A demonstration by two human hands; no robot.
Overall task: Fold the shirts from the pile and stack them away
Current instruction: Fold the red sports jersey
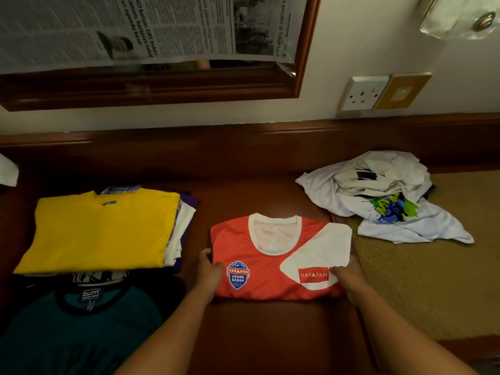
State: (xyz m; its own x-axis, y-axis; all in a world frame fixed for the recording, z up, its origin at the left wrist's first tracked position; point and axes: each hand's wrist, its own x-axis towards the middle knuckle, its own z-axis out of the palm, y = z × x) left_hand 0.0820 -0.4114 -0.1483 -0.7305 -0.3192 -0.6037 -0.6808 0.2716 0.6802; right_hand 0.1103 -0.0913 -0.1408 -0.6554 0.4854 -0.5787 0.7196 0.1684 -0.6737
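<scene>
The red shirt (273,261) carries a blue badge (237,274) reading "HARAPAN URANG SABAH", and a red label (313,275) on its white patch says "HARAPAN". The teal shirt (81,328) shows "bum" on its neck tag (90,294). The newspaper (130,25) shows "GRS bukan" and "pesakit di"; the rest is too small.

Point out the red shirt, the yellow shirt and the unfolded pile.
red shirt (259,266): head view, red chest panel.
yellow shirt (100,231): head view, middle of front.
unfolded pile (384,196): head view, crumpled white fabric.
</scene>
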